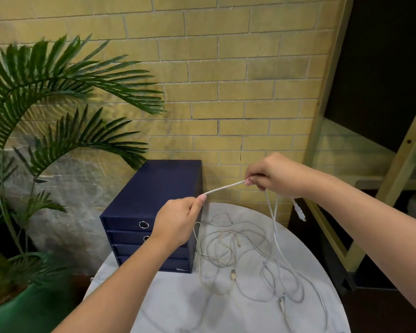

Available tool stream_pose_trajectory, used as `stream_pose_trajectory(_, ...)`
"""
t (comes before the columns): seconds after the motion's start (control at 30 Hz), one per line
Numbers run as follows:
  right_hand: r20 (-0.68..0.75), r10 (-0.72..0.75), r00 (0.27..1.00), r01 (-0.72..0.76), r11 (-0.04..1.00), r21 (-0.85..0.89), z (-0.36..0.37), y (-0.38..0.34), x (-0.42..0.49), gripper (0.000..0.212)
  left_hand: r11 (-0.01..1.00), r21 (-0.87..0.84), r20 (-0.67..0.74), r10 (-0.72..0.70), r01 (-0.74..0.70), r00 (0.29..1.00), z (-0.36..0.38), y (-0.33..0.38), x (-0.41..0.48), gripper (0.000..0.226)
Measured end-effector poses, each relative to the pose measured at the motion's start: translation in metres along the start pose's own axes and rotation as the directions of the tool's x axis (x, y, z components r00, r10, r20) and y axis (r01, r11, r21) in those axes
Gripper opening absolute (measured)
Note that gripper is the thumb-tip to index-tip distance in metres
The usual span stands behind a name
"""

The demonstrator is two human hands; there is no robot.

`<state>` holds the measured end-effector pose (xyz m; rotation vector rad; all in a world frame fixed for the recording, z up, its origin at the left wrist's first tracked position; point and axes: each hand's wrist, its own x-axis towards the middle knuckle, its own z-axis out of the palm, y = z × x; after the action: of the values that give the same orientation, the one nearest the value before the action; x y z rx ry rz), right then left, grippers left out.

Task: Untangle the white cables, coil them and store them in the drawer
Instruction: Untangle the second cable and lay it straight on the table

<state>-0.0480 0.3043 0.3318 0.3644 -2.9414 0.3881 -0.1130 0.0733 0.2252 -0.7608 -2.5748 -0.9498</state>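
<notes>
A white cable (pixel 225 187) is stretched taut in the air between my two hands. My left hand (pixel 178 221) pinches its lower end, and my right hand (pixel 273 175) grips the higher end. From my right hand the cable hangs down in loops, with a white plug (pixel 299 211) dangling beside my wrist. A tangle of several white cables (pixel 238 251) lies on the round white table (pixel 178 299) beneath. A dark blue drawer unit (pixel 154 203) with several shut drawers stands at the table's back left, partly hidden by my left hand.
A potted palm (pixel 46 97) in a green pot (pixel 22 313) stands left of the table. A yellow brick wall (pixel 226 80) rises right behind. A yellow-framed shelf (pixel 394 164) stands to the right.
</notes>
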Motion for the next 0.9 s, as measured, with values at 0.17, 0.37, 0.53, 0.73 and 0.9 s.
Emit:
stream_pose_trajectory(0.17, -0.038, 0.003, 0.999, -0.002, 0.999, 0.044, 0.005, 0.003, -0.003, 0.016, 0.998, -0.066, 0.094, 0.023, -0.017, 0.995, -0.006, -0.016, 0.003, 0.056)
stream_pose_trajectory(0.37, 0.001, 0.016, 1.0, -0.016, 0.998, 0.063, 0.007, 0.005, -0.006, 0.017, 0.995, 0.015, 0.187, 0.096, -0.1, 0.978, -0.016, -0.033, -0.004, 0.053)
stream_pose_trajectory(0.53, 0.047, 0.024, 0.999, -0.029, 0.992, 0.122, 0.014, 0.001, -0.006, 0.017, 0.996, 0.009, 0.333, 0.076, -0.084, 0.94, -0.022, -0.018, -0.008, 0.033)
stream_pose_trajectory(0.73, 0.103, -0.014, 0.995, 0.005, 0.996, 0.09, 0.026, -0.009, 0.004, 0.014, 0.969, -0.198, 0.094, 0.17, -0.149, 0.981, -0.027, 0.051, 0.01, 0.03)
stream_pose_trajectory(0.9, 0.121, 0.127, 0.985, -0.141, 0.982, 0.122, 0.021, 0.019, -0.011, 0.01, 0.983, -0.11, -0.003, 0.15, -0.15, 0.989, -0.049, 0.023, 0.017, 0.029)
